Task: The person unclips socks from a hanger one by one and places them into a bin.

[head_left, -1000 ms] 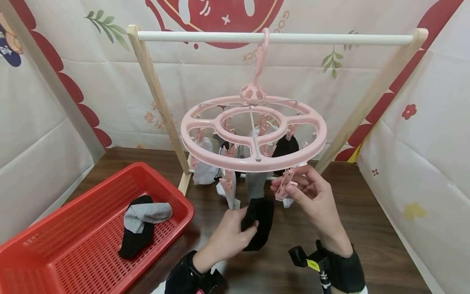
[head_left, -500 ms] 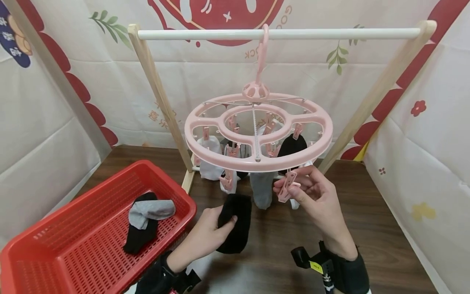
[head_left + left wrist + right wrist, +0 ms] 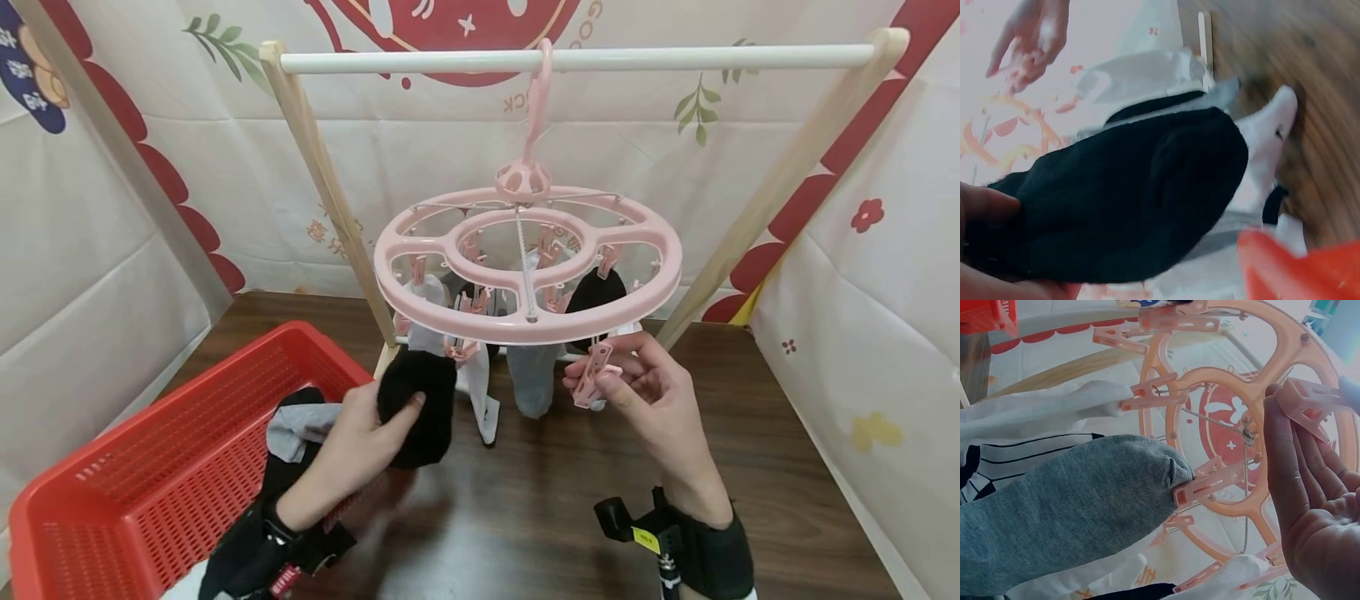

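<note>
My left hand (image 3: 356, 446) pinches a black sock (image 3: 422, 417) between thumb and fingers, above the red basket's right end. Spread out in the left wrist view, the sock (image 3: 1129, 194) hides part of what hangs behind it. Under the front right of the pink round drying hanger (image 3: 528, 332), my right hand (image 3: 660, 400) pinches a pink clothespin (image 3: 595, 375). That clothespin (image 3: 1300, 403) has no sock in it in the right wrist view. Close by, a grey sock (image 3: 1079, 494) hangs from another clothespin (image 3: 1210, 481).
Several white, grey and black socks hang below the ring, including a white one (image 3: 478, 387). The hanger hooks over a white rod (image 3: 420, 62) on a wooden frame (image 3: 318, 175). At left, the red basket (image 3: 97, 492) holds a grey-and-black sock bundle (image 3: 288, 437), partly behind my left arm.
My left hand has carried the black sock leftward, from below the hanger's middle toward the basket. My right hand stays at the same clothespin. The head view has shifted slightly.
</note>
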### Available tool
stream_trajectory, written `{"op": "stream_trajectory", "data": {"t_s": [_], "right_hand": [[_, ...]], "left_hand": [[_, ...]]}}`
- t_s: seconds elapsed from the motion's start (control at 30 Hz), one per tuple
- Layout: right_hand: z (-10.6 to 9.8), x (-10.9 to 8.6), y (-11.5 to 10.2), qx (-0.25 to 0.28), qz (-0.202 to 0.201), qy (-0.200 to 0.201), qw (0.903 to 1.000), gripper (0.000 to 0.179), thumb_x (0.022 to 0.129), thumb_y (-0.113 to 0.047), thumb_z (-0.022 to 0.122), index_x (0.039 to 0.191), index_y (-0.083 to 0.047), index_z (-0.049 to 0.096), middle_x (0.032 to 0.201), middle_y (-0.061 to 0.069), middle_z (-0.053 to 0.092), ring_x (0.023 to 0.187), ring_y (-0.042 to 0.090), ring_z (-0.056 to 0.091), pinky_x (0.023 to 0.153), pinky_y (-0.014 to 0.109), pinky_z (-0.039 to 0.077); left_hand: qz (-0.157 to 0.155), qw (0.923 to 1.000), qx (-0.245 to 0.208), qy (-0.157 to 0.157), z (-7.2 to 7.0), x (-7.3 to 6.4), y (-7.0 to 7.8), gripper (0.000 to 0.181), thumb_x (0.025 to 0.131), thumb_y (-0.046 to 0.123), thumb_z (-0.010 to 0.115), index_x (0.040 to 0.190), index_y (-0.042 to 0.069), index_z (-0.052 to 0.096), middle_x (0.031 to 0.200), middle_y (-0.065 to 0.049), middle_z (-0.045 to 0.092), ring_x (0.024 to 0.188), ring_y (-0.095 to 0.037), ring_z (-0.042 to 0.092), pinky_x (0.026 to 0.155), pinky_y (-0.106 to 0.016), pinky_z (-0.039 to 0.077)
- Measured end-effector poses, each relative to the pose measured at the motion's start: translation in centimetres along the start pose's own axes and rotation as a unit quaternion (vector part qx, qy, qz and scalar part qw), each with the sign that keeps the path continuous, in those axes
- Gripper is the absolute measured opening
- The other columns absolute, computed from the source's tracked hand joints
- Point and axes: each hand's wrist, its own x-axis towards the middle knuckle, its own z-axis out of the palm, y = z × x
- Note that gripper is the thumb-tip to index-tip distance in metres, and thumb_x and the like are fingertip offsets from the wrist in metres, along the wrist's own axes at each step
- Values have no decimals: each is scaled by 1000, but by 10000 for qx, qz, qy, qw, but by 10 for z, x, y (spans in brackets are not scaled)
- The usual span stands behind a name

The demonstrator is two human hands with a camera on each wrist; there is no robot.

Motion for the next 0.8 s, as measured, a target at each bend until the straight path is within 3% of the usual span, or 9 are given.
{"op": "stream_trajectory", "data": {"t_s": [0.17,0.37,0.53,0.8], "right_hand": [[0,0,0,120,-48,15,9999,24,86,18,41,110,17,41,95,14,70,83,26,67,69,26,56],[-1,0,-1,216,-58,101,9997,24,86,19,41,110,18,41,93,16,69,81,27,67,70,29,56],[-2,-2,0,254,-44,126,9996,24,86,19,40,110,19,41,93,17,69,80,26,67,70,29,56],[-3,-4,1,253,77,210,9994,25,86,19,40,111,18,41,94,16,70,83,27,67,70,28,56]], "left_hand": [[-267,9995,-57,133,-25,3,-9,15,90,11,56,98,0,62,91,-18,69,79,-19,66,64,-36,56],[-1123,9936,-117,68,-48,5,-21,24,93,19,52,100,-2,60,94,-20,67,78,-16,65,65,-30,54],[-1765,9830,-507,-73,-63,6,-36,32,95,25,49,107,-4,56,99,-12,62,83,-8,59,71,-28,50],[-2144,9730,-786,-343,-79,2,-54,35,96,29,45,111,-2,50,100,-1,57,88,-6,58,76,-27,48]]}}
